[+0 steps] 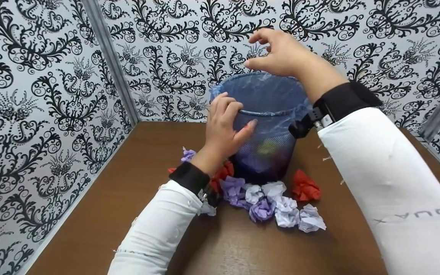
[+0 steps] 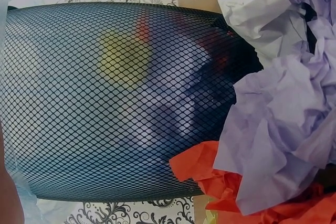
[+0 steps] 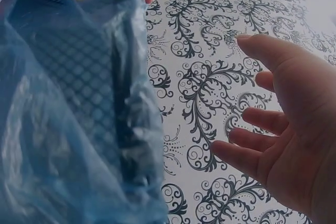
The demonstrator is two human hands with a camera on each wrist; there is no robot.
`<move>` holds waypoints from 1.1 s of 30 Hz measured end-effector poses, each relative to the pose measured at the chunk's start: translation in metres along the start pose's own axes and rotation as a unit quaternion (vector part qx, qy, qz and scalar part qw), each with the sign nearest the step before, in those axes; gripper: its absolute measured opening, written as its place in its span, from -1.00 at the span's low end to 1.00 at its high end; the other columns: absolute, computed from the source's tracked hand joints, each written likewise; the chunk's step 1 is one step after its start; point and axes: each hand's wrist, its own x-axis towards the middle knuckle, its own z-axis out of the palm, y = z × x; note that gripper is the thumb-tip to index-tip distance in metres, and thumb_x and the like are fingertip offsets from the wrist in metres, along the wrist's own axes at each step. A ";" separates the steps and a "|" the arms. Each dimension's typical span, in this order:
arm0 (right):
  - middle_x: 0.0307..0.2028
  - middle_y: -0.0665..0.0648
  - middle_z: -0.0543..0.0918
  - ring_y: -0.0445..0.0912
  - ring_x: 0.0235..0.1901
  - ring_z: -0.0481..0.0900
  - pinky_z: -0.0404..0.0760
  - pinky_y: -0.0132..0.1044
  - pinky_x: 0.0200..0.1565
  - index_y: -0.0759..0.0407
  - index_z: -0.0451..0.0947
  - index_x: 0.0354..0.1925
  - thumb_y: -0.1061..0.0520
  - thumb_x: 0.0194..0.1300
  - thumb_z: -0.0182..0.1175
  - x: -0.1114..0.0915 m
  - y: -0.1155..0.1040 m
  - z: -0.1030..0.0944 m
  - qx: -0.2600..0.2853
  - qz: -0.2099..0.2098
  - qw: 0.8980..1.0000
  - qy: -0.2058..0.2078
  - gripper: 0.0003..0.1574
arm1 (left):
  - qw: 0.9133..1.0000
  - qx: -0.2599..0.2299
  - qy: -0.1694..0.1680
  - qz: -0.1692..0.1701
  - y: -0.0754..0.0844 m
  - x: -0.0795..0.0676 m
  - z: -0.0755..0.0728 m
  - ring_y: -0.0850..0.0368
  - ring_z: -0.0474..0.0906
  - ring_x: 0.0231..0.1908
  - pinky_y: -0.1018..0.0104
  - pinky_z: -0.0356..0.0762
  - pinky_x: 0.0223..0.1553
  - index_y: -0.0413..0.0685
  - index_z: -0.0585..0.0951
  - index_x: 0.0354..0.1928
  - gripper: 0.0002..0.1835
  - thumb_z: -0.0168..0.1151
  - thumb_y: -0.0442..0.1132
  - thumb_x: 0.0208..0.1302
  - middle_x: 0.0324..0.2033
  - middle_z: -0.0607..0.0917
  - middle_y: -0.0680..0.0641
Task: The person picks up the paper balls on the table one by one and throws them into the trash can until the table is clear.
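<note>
A black mesh waste bin (image 1: 256, 160), lined with a thin blue plastic bag (image 1: 269, 93), stands upright on the brown table. My left hand (image 1: 222, 124) holds the bin's rim at its near left, fingers over the edge and thumb on the outside. Above the bin's far right rim is my right hand (image 1: 283, 53), fingers spread and loosely bent, holding nothing. In the right wrist view that hand (image 3: 294, 124) appears apart from the bag-covered rim (image 3: 131, 103). Through the mesh, a yellow lump (image 2: 126, 59) and other blurred coloured shapes show inside the bin.
Several crumpled paper balls lie before the bin: white ones (image 1: 286, 212), purple ones (image 1: 262, 210) and a red one (image 1: 306, 186) at the right. More red paper (image 1: 225, 172) is partly behind my left wrist. Patterned walls (image 1: 166, 57) enclose the table (image 1: 136, 168) behind and at the sides.
</note>
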 end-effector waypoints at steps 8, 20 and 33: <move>0.55 0.14 0.25 0.19 0.49 0.30 0.36 0.21 0.44 -0.13 0.28 0.47 -0.40 0.23 0.34 -0.009 0.007 -0.003 0.006 -0.012 1.000 -0.015 -0.02 | 1.000 0.000 -0.007 -0.004 -0.001 -0.002 0.000 -0.14 0.34 0.37 -0.01 0.15 0.55 -0.04 0.56 -0.08 -0.51 0.18 0.22 0.22 0.01 0.56 -0.08; 0.40 0.27 0.46 0.25 0.26 0.46 0.39 0.40 0.30 0.01 0.43 0.38 -0.36 0.32 0.28 -0.072 0.034 -0.026 -0.101 -0.088 0.990 -0.042 -0.17 | 1.000 0.010 -0.020 -0.009 0.000 0.000 0.001 -0.11 0.30 0.40 0.00 0.10 0.58 -0.02 0.55 -0.07 -0.51 0.19 0.23 0.23 0.03 0.55 -0.07; 0.05 0.00 0.66 -0.17 0.03 0.56 0.53 -0.48 -0.01 0.05 0.59 0.15 -0.08 0.28 0.43 -0.157 0.093 0.001 -0.097 -0.144 0.985 0.013 -0.47 | 1.000 0.008 -0.019 -0.005 0.000 0.000 0.000 -0.13 0.31 0.39 0.01 0.09 0.57 -0.04 0.55 -0.07 -0.50 0.15 0.24 0.24 0.02 0.55 -0.08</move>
